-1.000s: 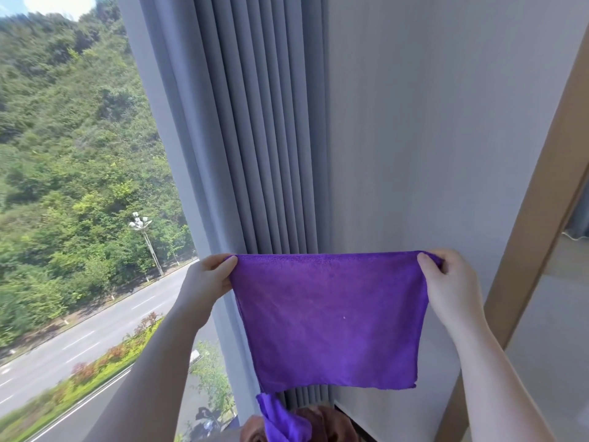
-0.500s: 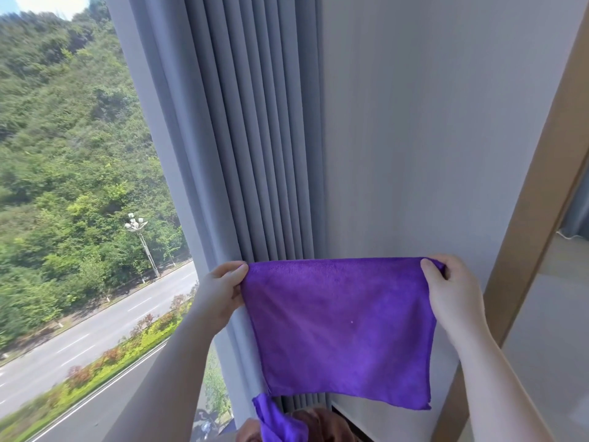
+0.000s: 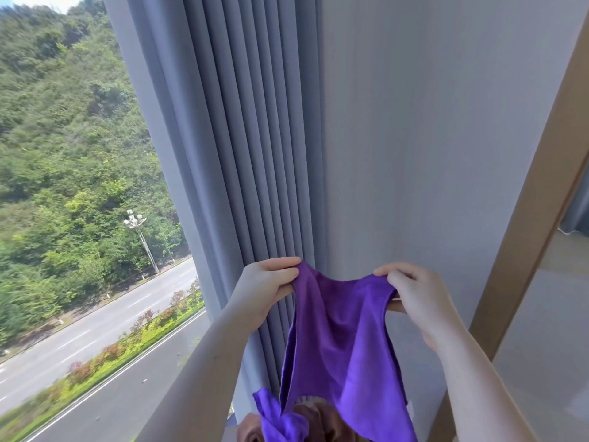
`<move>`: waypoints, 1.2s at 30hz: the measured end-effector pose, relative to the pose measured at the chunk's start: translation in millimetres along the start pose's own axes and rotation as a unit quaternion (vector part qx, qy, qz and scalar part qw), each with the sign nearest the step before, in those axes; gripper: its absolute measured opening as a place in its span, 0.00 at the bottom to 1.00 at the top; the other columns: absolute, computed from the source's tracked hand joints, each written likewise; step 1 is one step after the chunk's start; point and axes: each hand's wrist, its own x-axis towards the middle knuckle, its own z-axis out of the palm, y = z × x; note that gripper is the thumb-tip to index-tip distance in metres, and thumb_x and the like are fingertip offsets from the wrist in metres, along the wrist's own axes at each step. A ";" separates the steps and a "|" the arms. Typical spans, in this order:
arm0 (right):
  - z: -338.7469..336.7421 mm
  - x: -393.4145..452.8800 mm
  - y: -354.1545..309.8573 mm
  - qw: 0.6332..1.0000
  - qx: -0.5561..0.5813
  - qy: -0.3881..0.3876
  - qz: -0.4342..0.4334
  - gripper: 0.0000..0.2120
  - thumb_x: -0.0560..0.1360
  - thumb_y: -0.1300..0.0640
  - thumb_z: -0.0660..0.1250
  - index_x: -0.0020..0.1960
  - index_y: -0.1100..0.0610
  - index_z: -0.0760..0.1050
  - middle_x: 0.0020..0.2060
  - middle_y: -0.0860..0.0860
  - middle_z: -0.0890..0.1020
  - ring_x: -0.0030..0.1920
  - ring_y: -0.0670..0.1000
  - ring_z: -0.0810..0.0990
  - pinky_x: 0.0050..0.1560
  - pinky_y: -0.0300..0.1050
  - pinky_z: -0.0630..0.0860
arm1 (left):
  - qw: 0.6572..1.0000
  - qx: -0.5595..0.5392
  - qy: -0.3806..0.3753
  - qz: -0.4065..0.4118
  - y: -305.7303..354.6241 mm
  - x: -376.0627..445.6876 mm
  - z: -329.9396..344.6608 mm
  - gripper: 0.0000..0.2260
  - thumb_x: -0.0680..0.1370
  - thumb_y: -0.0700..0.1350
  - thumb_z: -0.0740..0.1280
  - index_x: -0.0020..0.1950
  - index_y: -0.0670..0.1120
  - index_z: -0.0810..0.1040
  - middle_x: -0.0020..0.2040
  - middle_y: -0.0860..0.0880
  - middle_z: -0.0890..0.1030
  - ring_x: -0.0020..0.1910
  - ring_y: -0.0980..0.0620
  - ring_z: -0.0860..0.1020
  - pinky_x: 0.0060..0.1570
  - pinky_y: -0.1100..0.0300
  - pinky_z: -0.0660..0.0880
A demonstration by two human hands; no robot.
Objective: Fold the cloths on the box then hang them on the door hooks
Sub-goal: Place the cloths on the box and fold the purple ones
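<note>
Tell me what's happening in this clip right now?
A person holds a purple cloth up in the air with both hands, in front of a grey curtain and a wall. The left hand and right hand each pinch a top corner, close together, so the cloth sags in the middle between them, apparently mid-fold. A second purple cloth lies bunched at the bottom of the view. No door hooks are visible.

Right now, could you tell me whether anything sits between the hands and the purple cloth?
Nothing does: the left hand and right hand each already pinch a top corner of the purple cloth, which hangs between them.
</note>
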 end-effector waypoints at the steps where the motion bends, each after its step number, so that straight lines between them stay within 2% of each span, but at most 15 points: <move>1: 2.5 -1.1 -2.2 1.000 0.003 -0.009 0.001 0.17 0.79 0.68 0.60 0.43 0.55 0.85 0.40 0.54 0.87 0.36 0.49 0.85 0.37 0.44 0.82 | 1.000 0.012 -0.007 0.004 2.1 -0.5 4.3 0.11 0.79 0.31 0.68 0.59 0.39 0.84 0.51 0.43 0.87 0.51 0.49 0.86 0.49 0.61 0.83; 4: 9.1 -4.2 -7.5 0.999 0.002 -0.040 0.015 0.16 0.79 0.68 0.60 0.46 0.57 0.85 0.40 0.55 0.88 0.38 0.52 0.88 0.41 0.46 0.84 | 0.997 0.065 -0.028 0.007 5.9 -1.3 14.4 0.12 0.78 0.33 0.70 0.61 0.39 0.84 0.53 0.44 0.87 0.54 0.49 0.85 0.56 0.57 0.82; 7: 16.4 -5.1 -10.2 0.997 -0.019 -0.074 0.027 0.17 0.80 0.67 0.57 0.49 0.58 0.85 0.41 0.56 0.88 0.41 0.53 0.88 0.46 0.47 0.84 | 0.988 0.139 -0.053 0.034 4.8 -1.7 21.6 0.12 0.77 0.38 0.73 0.60 0.44 0.85 0.53 0.50 0.87 0.54 0.53 0.85 0.61 0.55 0.80; 10: 21.5 -7.2 -14.0 0.991 -0.024 -0.125 0.034 0.17 0.81 0.67 0.58 0.55 0.57 0.84 0.43 0.54 0.89 0.47 0.52 0.88 0.53 0.48 0.83 | 0.967 0.234 -0.076 0.067 7.3 -7.9 28.7 0.11 0.74 0.46 0.77 0.56 0.53 0.86 0.50 0.57 0.87 0.52 0.62 0.84 0.58 0.64 0.77; 12: 24.1 -10.6 -18.3 0.987 -0.018 -0.154 0.028 0.15 0.81 0.65 0.60 0.55 0.54 0.84 0.45 0.52 0.89 0.49 0.50 0.88 0.56 0.48 0.82 | 0.952 0.278 -0.095 0.081 9.6 -13.6 33.1 0.13 0.74 0.48 0.78 0.58 0.53 0.86 0.50 0.59 0.87 0.51 0.66 0.83 0.55 0.69 0.76; 15: 28.1 -14.6 -24.8 0.986 0.002 -0.167 0.013 0.14 0.81 0.64 0.63 0.52 0.49 0.85 0.45 0.49 0.89 0.50 0.48 0.87 0.56 0.46 0.81 | 0.938 0.308 -0.102 0.125 8.1 -16.0 37.5 0.16 0.72 0.50 0.78 0.59 0.55 0.85 0.53 0.60 0.85 0.53 0.63 0.83 0.60 0.60 0.78; 19: 30.5 -18.6 -31.9 0.982 0.034 -0.183 -0.001 0.20 0.82 0.65 0.62 0.45 0.45 0.86 0.46 0.46 0.89 0.51 0.45 0.87 0.57 0.42 0.80 | 0.886 0.383 -0.065 0.251 0.9 -15.4 42.2 0.10 0.74 0.51 0.75 0.55 0.55 0.86 0.48 0.57 0.82 0.49 0.58 0.80 0.54 0.54 0.78; 21: 30.6 -19.9 -33.0 0.979 0.043 -0.200 -0.007 0.19 0.82 0.65 0.61 0.50 0.46 0.85 0.48 0.47 0.89 0.53 0.45 0.87 0.59 0.42 0.79 | 0.854 0.416 -0.036 0.310 -0.6 -15.8 42.8 0.06 0.78 0.47 0.70 0.52 0.51 0.86 0.45 0.55 0.82 0.46 0.56 0.79 0.50 0.53 0.77; 23: 29.7 -18.8 -30.9 0.977 0.026 -0.210 -0.004 0.18 0.81 0.67 0.60 0.54 0.48 0.84 0.47 0.47 0.89 0.52 0.45 0.87 0.58 0.40 0.79 | 0.839 0.428 -0.028 0.334 -1.0 -15.1 40.6 0.08 0.80 0.44 0.67 0.51 0.49 0.86 0.45 0.55 0.83 0.46 0.55 0.80 0.50 0.53 0.78; 26: 24.8 -15.0 -26.0 0.981 -0.086 -0.171 -0.041 0.15 0.79 0.64 0.64 0.52 0.47 0.84 0.34 0.44 0.82 0.39 0.45 0.80 0.45 0.34 0.74 | 0.866 0.400 -0.059 0.295 5.6 -16.1 34.6 0.08 0.80 0.42 0.67 0.52 0.49 0.87 0.48 0.57 0.84 0.49 0.57 0.82 0.55 0.55 0.79; 27: 22.9 -13.9 -24.1 0.974 -0.142 -0.165 -0.065 0.13 0.78 0.62 0.67 0.49 0.44 0.83 0.36 0.43 0.78 0.40 0.45 0.76 0.43 0.32 0.71 | 0.876 0.390 -0.075 0.274 8.5 -16.5 32.5 0.08 0.80 0.42 0.68 0.52 0.49 0.87 0.49 0.57 0.84 0.49 0.58 0.82 0.56 0.55 0.79; 29: 21.3 -13.0 -21.4 0.955 -0.218 -0.177 -0.102 0.12 0.76 0.58 0.71 0.47 0.39 0.80 0.52 0.42 0.75 0.55 0.42 0.72 0.54 0.33 0.66 | 0.887 0.379 -0.103 0.242 13.9 -18.5 28.7 0.07 0.80 0.42 0.69 0.51 0.48 0.87 0.49 0.57 0.85 0.48 0.58 0.83 0.57 0.54 0.79; 31: 21.9 -12.1 -19.2 0.945 -0.240 -0.186 -0.119 0.12 0.74 0.55 0.74 0.45 0.37 0.78 0.66 0.39 0.68 0.69 0.39 0.62 0.66 0.39 0.59 | 0.897 0.365 -0.119 0.222 17.9 -20.7 25.2 0.08 0.78 0.41 0.70 0.51 0.49 0.88 0.49 0.57 0.85 0.48 0.58 0.84 0.58 0.55 0.79; 33: 23.8 -8.4 -17.4 0.944 -0.236 -0.194 -0.120 0.09 0.73 0.53 0.76 0.44 0.39 0.80 0.68 0.38 0.67 0.72 0.40 0.61 0.68 0.41 0.58 | 0.897 0.366 -0.129 0.212 21.8 -23.2 22.4 0.08 0.77 0.40 0.70 0.50 0.50 0.88 0.48 0.57 0.85 0.47 0.58 0.84 0.57 0.55 0.80; 36: 27.3 -5.0 -15.7 0.945 -0.222 -0.219 -0.098 0.04 0.72 0.49 0.78 0.45 0.44 0.84 0.67 0.36 0.71 0.68 0.39 0.70 0.65 0.42 0.64 | 0.898 0.363 -0.146 0.202 27.1 -26.3 19.7 0.08 0.77 0.39 0.71 0.49 0.50 0.88 0.47 0.57 0.86 0.47 0.58 0.84 0.56 0.57 0.80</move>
